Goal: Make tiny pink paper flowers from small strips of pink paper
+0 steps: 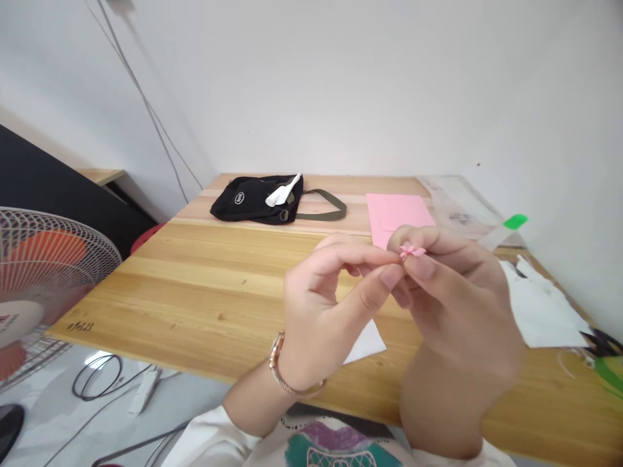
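Observation:
A small pink paper flower [413, 251] is pinched between my two hands, above the right half of the table. My left hand [335, 298], with a bracelet at the wrist, has thumb and forefinger closed at the flower's left side. From the right, my right hand [452, 292] grips it between thumb and bent forefinger. Behind the hands lie sheets of pink paper [394, 211], partly covered by the fingers. A white piece of paper [367, 342] shows on the table beneath my left hand.
A black bag [256, 198] with a strap lies at the back, a crumpled white tissue [283, 192] on it. White paper [540, 305] and a clear plastic sleeve [460, 201] are on the right. A fan [39, 279] stands left of the wooden table [195, 292]; cables [100, 379] run over the floor.

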Available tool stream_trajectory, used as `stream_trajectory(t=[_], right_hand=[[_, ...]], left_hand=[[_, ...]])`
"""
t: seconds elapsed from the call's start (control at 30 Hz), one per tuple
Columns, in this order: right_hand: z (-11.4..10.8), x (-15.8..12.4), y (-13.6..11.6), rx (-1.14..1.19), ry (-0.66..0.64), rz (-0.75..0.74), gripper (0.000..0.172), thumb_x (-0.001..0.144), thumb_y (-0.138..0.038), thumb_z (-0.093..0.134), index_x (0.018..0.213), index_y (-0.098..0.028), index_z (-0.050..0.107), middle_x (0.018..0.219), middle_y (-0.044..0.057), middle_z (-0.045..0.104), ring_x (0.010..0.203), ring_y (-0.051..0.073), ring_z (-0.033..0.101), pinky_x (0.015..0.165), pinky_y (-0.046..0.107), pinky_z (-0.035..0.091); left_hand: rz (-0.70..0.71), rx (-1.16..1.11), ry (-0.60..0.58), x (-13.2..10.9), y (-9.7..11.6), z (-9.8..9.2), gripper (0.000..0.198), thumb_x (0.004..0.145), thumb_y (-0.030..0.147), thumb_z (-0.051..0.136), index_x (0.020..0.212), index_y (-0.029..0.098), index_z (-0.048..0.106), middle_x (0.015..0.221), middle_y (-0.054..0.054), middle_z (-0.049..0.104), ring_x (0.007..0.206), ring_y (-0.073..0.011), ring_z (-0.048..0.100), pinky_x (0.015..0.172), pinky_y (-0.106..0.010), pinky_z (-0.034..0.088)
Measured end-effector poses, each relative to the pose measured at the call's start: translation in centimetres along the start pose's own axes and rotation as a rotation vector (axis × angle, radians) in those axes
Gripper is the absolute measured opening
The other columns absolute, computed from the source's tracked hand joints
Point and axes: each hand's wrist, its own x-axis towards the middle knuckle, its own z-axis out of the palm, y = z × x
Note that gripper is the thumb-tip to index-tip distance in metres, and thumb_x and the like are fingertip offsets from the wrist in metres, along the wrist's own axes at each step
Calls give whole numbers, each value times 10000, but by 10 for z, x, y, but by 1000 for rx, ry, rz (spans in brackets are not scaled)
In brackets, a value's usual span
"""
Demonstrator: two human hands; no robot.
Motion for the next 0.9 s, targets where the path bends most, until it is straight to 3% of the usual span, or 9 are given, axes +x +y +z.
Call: stream_trajectory(t=[0.3, 0.9], right_hand=[[1, 1, -1, 24, -41, 29, 52, 680, -225, 657, 656, -196, 620, 551, -23, 546, 446, 65, 446, 370, 213, 328], [-4, 4, -2, 39, -156, 117, 84, 701, -261, 628, 655, -191, 617, 535, -31, 526, 404, 52, 390, 376, 221, 297]], left_hand=[[-262, -300, -198, 8, -1, -5, 58, 738, 219, 597, 698, 178, 587, 628, 6, 596, 578, -99, 570, 565, -242, 512], [-305, -342, -163, 8, 0, -4, 90, 758, 210, 568, 691, 151, 556, 602, 21, 582, 540, -87, 577, 541, -224, 481]])
